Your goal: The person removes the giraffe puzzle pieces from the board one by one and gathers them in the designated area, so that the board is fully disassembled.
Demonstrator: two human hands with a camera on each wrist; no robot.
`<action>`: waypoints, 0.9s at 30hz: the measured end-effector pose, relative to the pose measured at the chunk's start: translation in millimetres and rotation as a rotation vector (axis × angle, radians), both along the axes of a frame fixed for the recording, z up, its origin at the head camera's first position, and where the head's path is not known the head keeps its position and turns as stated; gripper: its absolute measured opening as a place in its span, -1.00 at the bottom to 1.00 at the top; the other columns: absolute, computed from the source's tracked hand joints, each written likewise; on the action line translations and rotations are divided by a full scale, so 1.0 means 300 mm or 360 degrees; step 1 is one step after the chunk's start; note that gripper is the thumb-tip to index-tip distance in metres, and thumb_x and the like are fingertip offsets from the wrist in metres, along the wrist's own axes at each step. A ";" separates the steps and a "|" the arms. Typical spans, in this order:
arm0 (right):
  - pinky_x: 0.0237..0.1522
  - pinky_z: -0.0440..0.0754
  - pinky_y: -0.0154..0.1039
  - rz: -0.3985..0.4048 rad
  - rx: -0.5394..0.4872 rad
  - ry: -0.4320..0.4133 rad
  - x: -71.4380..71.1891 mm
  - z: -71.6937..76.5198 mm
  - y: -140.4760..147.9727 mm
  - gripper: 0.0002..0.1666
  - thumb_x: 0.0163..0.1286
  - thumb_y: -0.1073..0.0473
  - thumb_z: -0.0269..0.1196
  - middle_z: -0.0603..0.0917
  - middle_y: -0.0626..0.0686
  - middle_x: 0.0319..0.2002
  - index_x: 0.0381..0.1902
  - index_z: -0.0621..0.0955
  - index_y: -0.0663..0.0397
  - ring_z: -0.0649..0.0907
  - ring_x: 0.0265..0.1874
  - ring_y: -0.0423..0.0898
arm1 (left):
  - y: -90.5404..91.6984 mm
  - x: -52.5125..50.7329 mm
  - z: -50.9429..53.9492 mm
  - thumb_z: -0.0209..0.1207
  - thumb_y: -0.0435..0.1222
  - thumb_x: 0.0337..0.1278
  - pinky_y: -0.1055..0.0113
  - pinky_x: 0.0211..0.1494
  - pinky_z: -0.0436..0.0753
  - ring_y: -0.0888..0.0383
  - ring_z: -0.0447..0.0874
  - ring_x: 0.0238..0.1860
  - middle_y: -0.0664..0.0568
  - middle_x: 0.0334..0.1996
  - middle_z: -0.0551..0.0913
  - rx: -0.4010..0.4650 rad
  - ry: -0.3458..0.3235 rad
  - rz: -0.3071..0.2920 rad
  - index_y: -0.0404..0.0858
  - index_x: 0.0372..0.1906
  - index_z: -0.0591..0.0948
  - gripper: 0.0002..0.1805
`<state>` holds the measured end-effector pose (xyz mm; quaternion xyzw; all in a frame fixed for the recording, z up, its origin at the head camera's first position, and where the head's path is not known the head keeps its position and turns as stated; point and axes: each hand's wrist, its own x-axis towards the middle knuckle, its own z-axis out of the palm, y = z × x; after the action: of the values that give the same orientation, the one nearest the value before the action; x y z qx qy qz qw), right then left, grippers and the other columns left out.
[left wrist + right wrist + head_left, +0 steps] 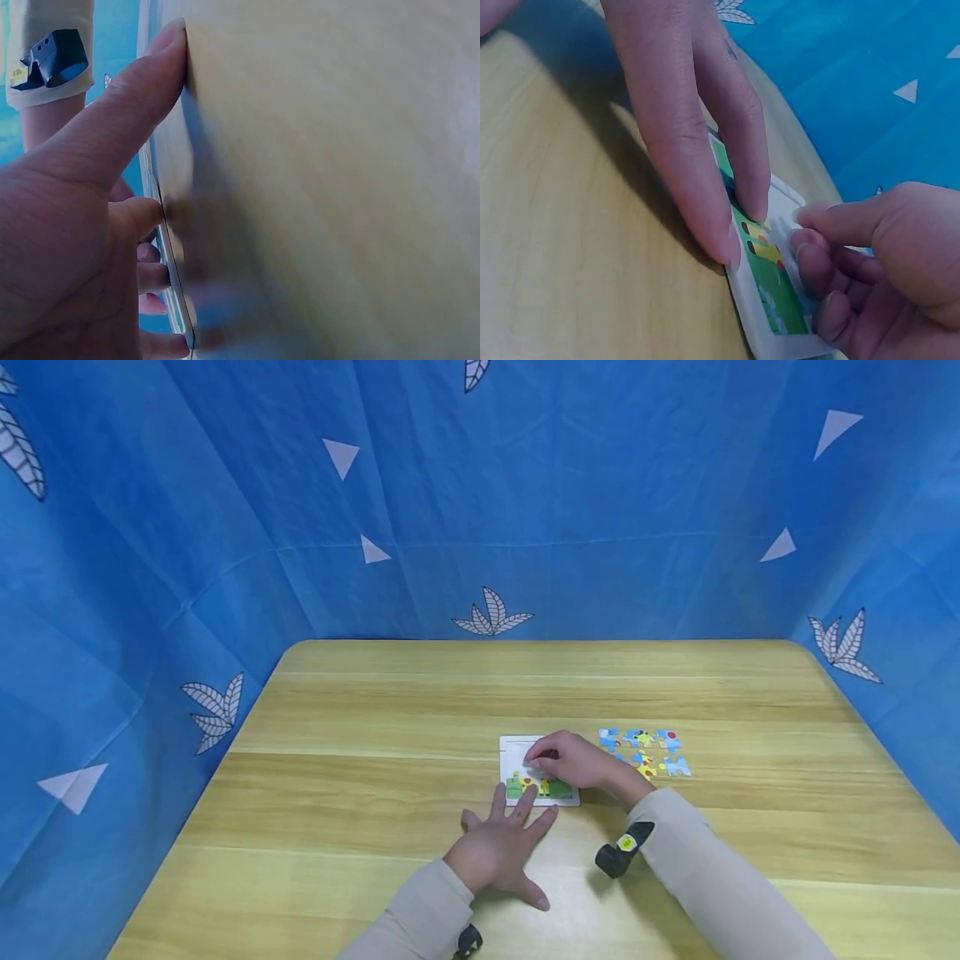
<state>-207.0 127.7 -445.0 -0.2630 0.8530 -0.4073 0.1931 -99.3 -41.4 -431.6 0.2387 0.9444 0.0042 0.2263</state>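
A white puzzle tray (513,746) lies on the table, its lower strip filled with green and yellow picture pieces (784,300); the part above is bare white. My left hand (504,852) is spread palm down, with fingertips on the tray's near edge and over the picture strip. In the left wrist view, the left thumb (142,94) lies straight along the tabletop. Over the tray's white part is my right hand (573,760), thumb and fingers curled with their tips close together. Whether a piece is between those tips is hidden.
Several loose puzzle pieces (642,739), mostly blue and yellow, lie right of the tray, some partly behind the right hand. The wooden table (337,793) has rounded far corners. Blue patterned cloth (600,527) hangs behind and beside it. Black wrist cameras (617,858) sit on the sleeves.
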 end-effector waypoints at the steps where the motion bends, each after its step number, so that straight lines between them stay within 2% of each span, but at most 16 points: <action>1: -0.23 0.51 -0.23 0.0021 0.0019 0.0003 -0.003 0.002 -0.003 -0.77 0.40 0.30 0.09 0.64 0.01 -0.33 -0.15 0.68 0.13 0.53 -0.38 -0.16 | -0.001 0.000 -0.001 0.29 0.41 -0.51 -0.37 -0.01 0.31 -0.29 -0.15 0.45 0.10 0.52 -0.18 0.0007 0.0000 0.0001 0.29 0.46 -0.02 0.24; 4: -0.19 0.50 -0.20 0.0090 0.0068 0.0013 -0.011 0.004 -0.011 -0.77 0.40 0.29 0.08 0.64 -0.03 -0.35 -0.17 0.68 0.09 0.52 -0.36 -0.16 | -0.003 0.001 -0.004 0.29 0.41 -0.50 -0.38 0.00 0.30 -0.29 -0.15 0.45 0.10 0.52 -0.18 0.0016 -0.0001 -0.0003 0.28 0.47 -0.02 0.24; 11: -0.04 0.53 -0.13 0.0220 0.0100 -0.0040 -0.020 0.007 -0.023 -0.76 0.42 0.28 0.07 0.69 -0.04 -0.21 -0.17 0.69 0.06 0.57 -0.22 -0.16 | -0.001 -0.002 -0.004 0.27 0.42 -0.49 -0.38 0.00 0.30 -0.29 -0.16 0.45 0.12 0.52 -0.22 0.0005 -0.0016 -0.0006 0.29 0.46 -0.02 0.23; 21: -0.12 0.49 -0.18 0.0222 0.0028 -0.0125 -0.020 0.007 -0.025 -0.78 0.42 0.29 0.07 0.66 -0.01 -0.27 -0.21 0.68 0.09 0.52 -0.30 -0.14 | -0.001 0.000 0.000 0.29 0.41 -0.47 -0.38 0.02 0.28 -0.28 -0.16 0.46 0.12 0.53 -0.23 0.0016 -0.0017 -0.0009 0.27 0.47 -0.03 0.24; 27: -0.17 0.46 -0.21 0.0191 0.0014 -0.0130 -0.018 0.003 -0.027 -0.80 0.41 0.27 0.09 0.64 0.00 -0.32 -0.24 0.67 0.08 0.49 -0.35 -0.15 | -0.004 0.001 0.001 0.30 0.39 -0.47 -0.39 0.02 0.26 -0.29 -0.15 0.45 0.10 0.53 -0.21 0.0039 -0.0017 -0.0004 0.25 0.47 -0.02 0.24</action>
<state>-212.5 119.6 -444.2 -0.2961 0.8288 -0.4017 0.2530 -99.1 -42.5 -431.2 0.2426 0.9427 0.0166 0.2285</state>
